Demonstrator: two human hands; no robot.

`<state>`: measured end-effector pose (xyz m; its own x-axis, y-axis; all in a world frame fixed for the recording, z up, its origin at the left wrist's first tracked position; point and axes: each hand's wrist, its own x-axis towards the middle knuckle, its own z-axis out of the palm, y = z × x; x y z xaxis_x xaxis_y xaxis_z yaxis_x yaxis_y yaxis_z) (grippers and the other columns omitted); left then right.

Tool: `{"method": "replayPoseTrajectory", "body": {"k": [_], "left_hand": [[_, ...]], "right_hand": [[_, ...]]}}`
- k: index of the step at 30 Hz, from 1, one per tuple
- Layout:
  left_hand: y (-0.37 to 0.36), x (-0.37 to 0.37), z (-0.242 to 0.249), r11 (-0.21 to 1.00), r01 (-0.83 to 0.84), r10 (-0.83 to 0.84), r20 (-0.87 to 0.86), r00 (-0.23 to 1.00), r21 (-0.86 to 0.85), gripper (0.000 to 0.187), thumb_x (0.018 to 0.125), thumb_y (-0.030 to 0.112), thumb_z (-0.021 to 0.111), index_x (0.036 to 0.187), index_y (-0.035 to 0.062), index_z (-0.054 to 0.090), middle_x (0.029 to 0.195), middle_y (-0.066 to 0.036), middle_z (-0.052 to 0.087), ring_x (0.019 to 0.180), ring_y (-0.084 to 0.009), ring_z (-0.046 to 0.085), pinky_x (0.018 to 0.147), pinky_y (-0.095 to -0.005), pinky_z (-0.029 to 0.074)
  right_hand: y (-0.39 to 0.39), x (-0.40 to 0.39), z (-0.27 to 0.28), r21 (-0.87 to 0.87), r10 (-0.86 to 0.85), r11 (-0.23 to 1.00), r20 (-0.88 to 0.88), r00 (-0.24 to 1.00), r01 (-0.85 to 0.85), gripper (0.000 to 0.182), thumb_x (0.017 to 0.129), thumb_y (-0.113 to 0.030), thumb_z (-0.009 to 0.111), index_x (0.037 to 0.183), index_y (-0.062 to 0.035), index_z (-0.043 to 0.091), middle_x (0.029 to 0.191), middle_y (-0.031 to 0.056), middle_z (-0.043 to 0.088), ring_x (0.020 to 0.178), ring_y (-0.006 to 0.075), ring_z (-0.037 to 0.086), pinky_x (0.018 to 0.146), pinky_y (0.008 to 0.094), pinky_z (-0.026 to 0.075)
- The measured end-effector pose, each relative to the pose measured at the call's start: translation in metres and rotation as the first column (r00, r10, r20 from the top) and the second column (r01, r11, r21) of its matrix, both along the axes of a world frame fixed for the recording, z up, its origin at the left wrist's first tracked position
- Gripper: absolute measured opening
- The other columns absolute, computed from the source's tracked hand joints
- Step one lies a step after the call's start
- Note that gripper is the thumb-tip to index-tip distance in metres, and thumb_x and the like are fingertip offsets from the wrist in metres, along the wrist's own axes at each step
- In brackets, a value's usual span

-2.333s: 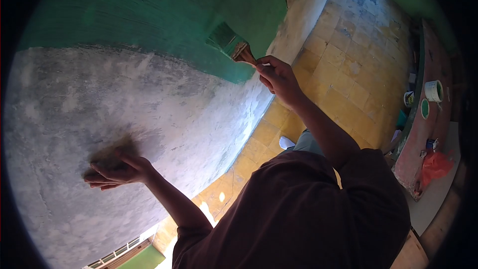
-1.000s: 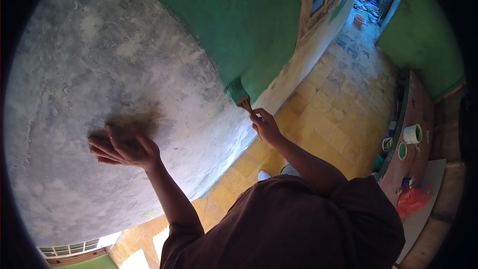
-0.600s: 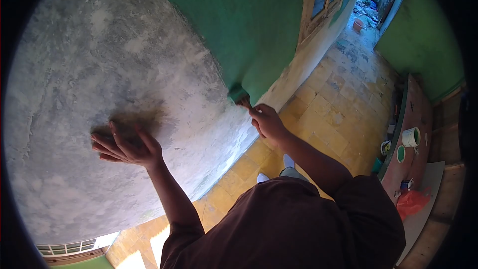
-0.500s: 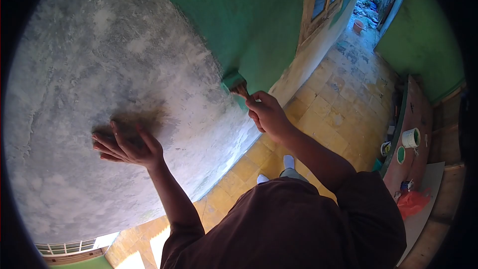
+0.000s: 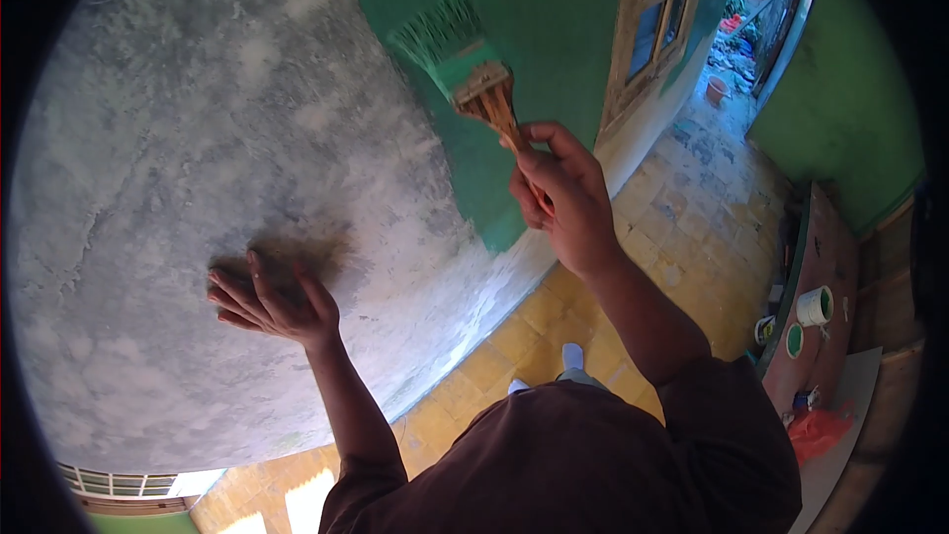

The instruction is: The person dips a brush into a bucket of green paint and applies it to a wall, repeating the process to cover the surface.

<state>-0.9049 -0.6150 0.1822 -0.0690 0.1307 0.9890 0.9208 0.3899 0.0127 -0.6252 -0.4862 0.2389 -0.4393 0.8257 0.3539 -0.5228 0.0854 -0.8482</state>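
Observation:
My right hand grips the wooden handle of a wide paintbrush, its bristles coated in green paint and pointing up and left. The brush overlaps the green painted part of the wall, near the edge where the paint stops. To the left spreads the bare, mottled grey plaster. Against that plaster rests my left hand, fingers spread, holding nothing and casting a dark shadow around them.
On the right, a reddish board or bench bears a white paint tub, a green-filled lid or pot and a red plastic bag. A wooden-framed window sits in the wall. Yellow tiles cover the floor.
My right hand has lifted the brush up from the lower edge of the green paint, and the bristles now show fully. My left hand stays on the plaster; the view has shifted slightly.

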Motion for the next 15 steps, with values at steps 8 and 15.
{"method": "replayPoseTrajectory", "body": {"k": [8, 15], "left_hand": [[-0.001, 0.001, 0.002, 1.000, 0.013, -0.013, -0.005, 1.000, 0.014, 0.046, 0.087, 0.030, 0.054, 0.125, 0.0046, 0.054, 0.147, -0.024, 0.030, 0.142, -0.0363, 0.014, 0.113, -0.0494, -0.002], [-0.002, 0.001, 0.001, 1.000, 0.018, -0.018, 0.012, 1.000, 0.001, 0.046, 0.086, 0.029, 0.056, 0.126, 0.0065, 0.054, 0.147, -0.024, 0.029, 0.142, -0.0360, 0.012, 0.113, -0.0494, -0.002]], "right_hand": [[-0.008, -0.003, -0.022, -0.107, 0.084, 0.991, 0.023, 0.996, -0.081, 0.020, 0.091, -0.015, 0.046, 0.108, -0.0052, 0.050, 0.058, 0.0013, 0.044, 0.043, 0.0035, 0.027, 0.041, 0.0201, 0.024], [-0.016, -0.016, -0.019, -0.082, 0.090, 0.993, 0.001, 0.996, -0.090, 0.016, 0.094, -0.012, 0.051, 0.106, -0.0026, 0.049, 0.064, -0.0020, 0.046, 0.055, 0.0036, 0.038, 0.048, 0.0200, 0.029]]}}
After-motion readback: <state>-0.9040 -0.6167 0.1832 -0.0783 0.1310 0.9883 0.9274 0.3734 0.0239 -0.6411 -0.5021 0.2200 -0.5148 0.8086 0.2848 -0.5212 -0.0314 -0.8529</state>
